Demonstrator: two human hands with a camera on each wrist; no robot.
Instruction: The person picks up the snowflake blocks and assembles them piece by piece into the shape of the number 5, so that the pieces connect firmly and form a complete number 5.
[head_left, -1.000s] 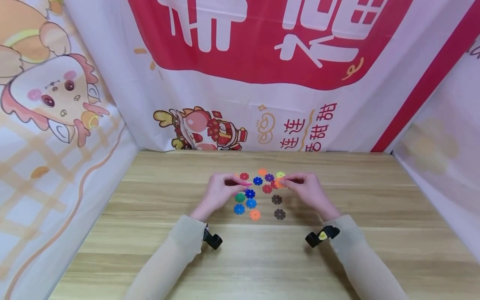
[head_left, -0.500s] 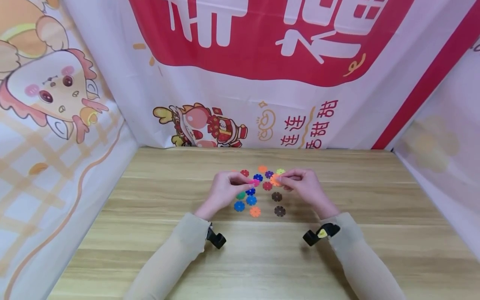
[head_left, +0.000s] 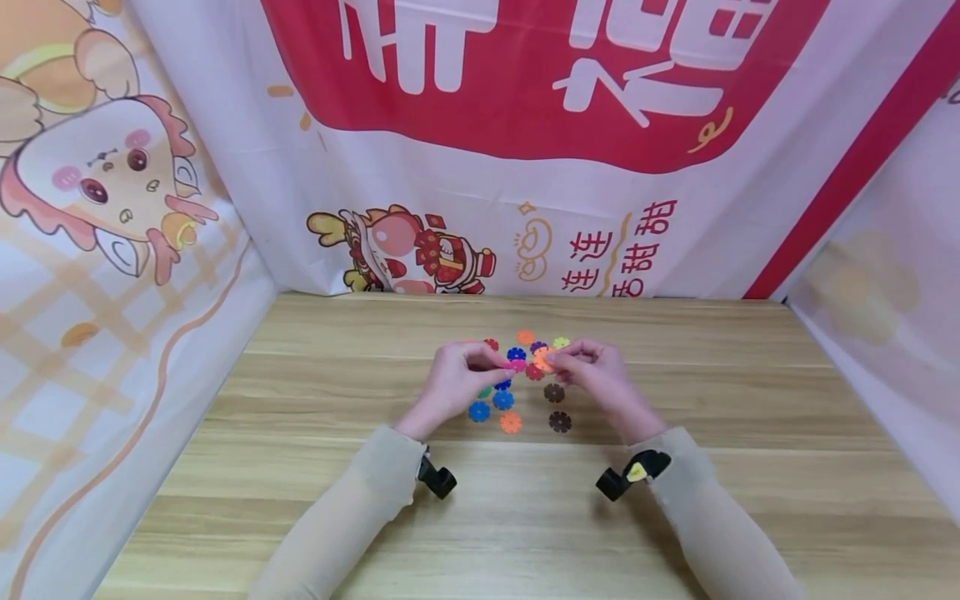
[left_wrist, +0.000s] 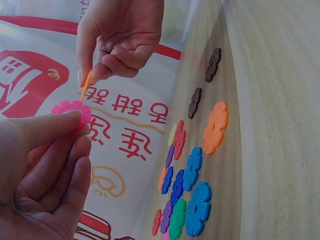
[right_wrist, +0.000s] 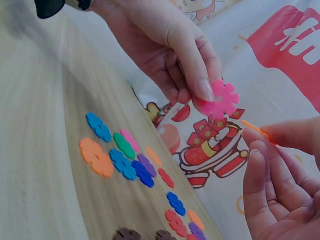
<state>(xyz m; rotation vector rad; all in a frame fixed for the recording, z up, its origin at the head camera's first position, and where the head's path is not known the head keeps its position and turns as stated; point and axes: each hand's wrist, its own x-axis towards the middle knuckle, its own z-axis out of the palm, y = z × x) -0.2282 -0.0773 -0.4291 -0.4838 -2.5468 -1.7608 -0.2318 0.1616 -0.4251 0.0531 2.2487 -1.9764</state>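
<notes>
My left hand pinches a pink snowflake disc between thumb and fingers. Facing it, my right hand pinches an orange snowflake disc, seen edge-on in both wrist views. The two discs are held up above the table and close together; in the left wrist view the orange edge meets the notched rim of the pink one, while a small gap shows in the right wrist view. Under the hands lie blue discs, a red disc and a green disc.
Several more discs lie flat on the wooden table, among them two dark brown discs, a loose orange disc and a yellow-green disc. Behind the table hangs a printed cloth, with more cloth at both sides.
Both hands have come closer together, the left moving right with the pink disc and the right moving left with the orange disc. The pink disc has turned to show more of its face.
</notes>
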